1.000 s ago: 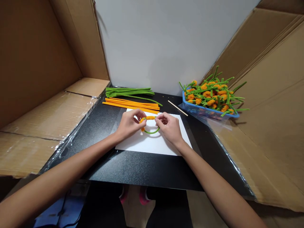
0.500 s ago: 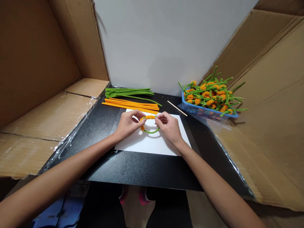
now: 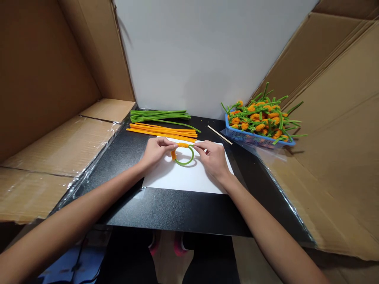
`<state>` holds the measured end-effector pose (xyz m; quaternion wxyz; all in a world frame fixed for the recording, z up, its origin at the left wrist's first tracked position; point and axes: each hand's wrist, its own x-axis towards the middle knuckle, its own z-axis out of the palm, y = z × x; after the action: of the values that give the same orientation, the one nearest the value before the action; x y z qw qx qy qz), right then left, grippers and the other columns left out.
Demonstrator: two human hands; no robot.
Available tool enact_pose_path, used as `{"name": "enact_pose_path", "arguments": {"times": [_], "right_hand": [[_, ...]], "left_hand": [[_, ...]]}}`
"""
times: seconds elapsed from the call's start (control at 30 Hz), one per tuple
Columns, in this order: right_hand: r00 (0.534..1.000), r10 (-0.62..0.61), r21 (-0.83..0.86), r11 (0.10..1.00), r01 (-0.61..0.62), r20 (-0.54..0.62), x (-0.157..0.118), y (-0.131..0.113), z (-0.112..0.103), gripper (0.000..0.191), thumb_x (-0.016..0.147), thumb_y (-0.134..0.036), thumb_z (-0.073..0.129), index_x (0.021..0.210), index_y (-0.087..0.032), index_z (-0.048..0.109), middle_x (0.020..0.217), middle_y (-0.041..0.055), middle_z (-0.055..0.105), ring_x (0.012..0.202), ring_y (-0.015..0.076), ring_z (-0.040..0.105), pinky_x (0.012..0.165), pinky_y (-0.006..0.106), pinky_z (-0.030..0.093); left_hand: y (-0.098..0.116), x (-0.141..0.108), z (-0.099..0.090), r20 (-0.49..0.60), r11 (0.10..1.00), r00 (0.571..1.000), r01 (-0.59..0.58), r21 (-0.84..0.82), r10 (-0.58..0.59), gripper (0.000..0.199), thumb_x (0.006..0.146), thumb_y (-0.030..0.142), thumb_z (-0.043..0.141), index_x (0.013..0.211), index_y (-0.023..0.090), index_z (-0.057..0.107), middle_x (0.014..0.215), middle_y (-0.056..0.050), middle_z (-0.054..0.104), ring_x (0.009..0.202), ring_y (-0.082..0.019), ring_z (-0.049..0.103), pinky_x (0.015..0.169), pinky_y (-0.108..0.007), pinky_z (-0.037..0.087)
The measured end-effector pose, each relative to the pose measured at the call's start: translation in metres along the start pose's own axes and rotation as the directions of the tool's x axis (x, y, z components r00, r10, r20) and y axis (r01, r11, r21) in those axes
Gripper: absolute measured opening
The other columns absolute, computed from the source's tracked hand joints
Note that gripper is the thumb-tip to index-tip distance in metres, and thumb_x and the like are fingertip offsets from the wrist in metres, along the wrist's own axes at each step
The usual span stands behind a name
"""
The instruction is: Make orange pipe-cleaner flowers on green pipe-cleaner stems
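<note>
A green pipe cleaner ring (image 3: 185, 163), with orange pipe cleaner coiled around its top and left side, is held above a white sheet of paper (image 3: 189, 183). My left hand (image 3: 155, 152) pinches the ring at its upper left, on the orange coils. At the ring's upper right, my right hand (image 3: 213, 157) has thumb and forefinger closed on a green end of the pipe cleaner. The lower curve of the ring hangs free between both hands.
Behind the paper lie orange pipe cleaners (image 3: 162, 131) and green pipe cleaners (image 3: 160, 115). A thin wooden stick (image 3: 219, 135) rests right of them. A blue basket (image 3: 260, 139) full of orange and green pipe cleaner pieces stands at the right. Cardboard walls (image 3: 334, 98) flank the black table (image 3: 166, 211).
The ring has shifted slightly left and turned, showing more of its round shape. My right fingers have moved from its side to the green end at the upper right.
</note>
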<state>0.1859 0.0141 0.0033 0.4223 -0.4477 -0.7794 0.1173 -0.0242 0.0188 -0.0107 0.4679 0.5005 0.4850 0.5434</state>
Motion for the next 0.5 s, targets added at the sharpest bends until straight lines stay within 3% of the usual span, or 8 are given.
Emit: {"name": "enact_pose_path", "arguments": {"times": [0.1,0.23,0.33,0.5], "right_hand": [[0.997,0.071,-0.004,0.997,-0.071,-0.019,0.004,0.009,-0.007,0.019,0.087,-0.021,0.060,0.089,-0.020,0.079,0.088,0.0061,0.078,0.076,0.0210,0.070,0.067,0.030,0.049],[0.977,0.202,-0.062,0.976,-0.207,-0.071,0.011,0.027,-0.021,0.021,0.085,-0.027,0.060,0.076,-0.020,0.078,0.068,0.0037,0.074,0.064,0.0206,0.066,0.061,0.030,0.046],[0.954,0.299,0.006,0.954,-0.299,-0.019,0.013,0.041,-0.023,0.024,0.082,-0.030,0.060,0.071,-0.017,0.076,0.059,0.0031,0.068,0.055,0.0180,0.061,0.055,0.029,0.045],[0.908,0.407,0.243,0.874,-0.420,0.102,0.009,0.047,-0.012,0.028,0.078,-0.036,0.061,0.081,-0.013,0.076,0.058,0.0025,0.064,0.049,0.0134,0.056,0.048,0.025,0.043]], "left_hand": [[0.001,0.016,-0.014,-0.120,0.980,0.982,0.125,-0.157,-0.145,0.027,0.050,0.026,0.088,0.062,0.013,0.067,0.076,-0.009,0.072,0.062,-0.014,0.062,0.055,-0.024,0.046],[0.000,0.043,-0.049,-0.391,0.989,0.916,0.035,-0.146,-0.091,0.021,0.054,0.022,0.082,0.062,0.016,0.064,0.070,-0.004,0.069,0.061,-0.012,0.059,0.055,-0.023,0.045],[-0.001,0.052,-0.064,-0.386,0.998,0.923,-0.018,-0.053,-0.004,0.021,0.056,0.024,0.080,0.060,0.016,0.062,0.065,-0.002,0.064,0.059,-0.011,0.056,0.057,-0.023,0.045],[0.002,0.048,-0.061,-0.287,0.990,0.952,-0.129,-0.056,0.107,0.028,0.061,0.038,0.076,0.074,0.015,0.067,0.082,-0.006,0.070,0.076,-0.016,0.063,0.059,-0.020,0.046]]}}
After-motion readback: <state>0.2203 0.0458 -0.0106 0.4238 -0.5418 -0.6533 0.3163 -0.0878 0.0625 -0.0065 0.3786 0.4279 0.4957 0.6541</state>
